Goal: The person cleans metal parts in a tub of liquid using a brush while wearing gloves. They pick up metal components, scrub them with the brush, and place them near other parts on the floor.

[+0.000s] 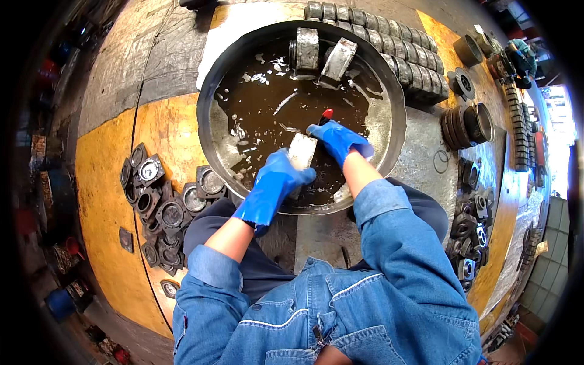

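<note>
A wide round metal basin (pixel 389 131) of murky brown liquid with pale foam stands between my knees. Both my hands wear blue rubber gloves. Inside the basin my left hand (pixel 274 181) is closed on a grey metal block (pixel 302 150), its thumb along the near side. Just beyond the block, my right hand (pixel 339 139) grips a tool with a red-tipped dark handle (pixel 327 115); its working end is hidden. Two more metal parts, a ring-shaped one (pixel 307 52) and a tilted block (pixel 339 61), lie at the basin's far side, partly in the liquid.
Rows of stacked metal parts (pixel 389 42) line the floor beyond the basin. Flanged castings (pixel 170 213) are heaped at left, with more castings (pixel 468 225) at right. Large metal rings (pixel 477 123) and a round flange (pixel 461 84) sit at the far right. Another person (pixel 523 58) is in the distance.
</note>
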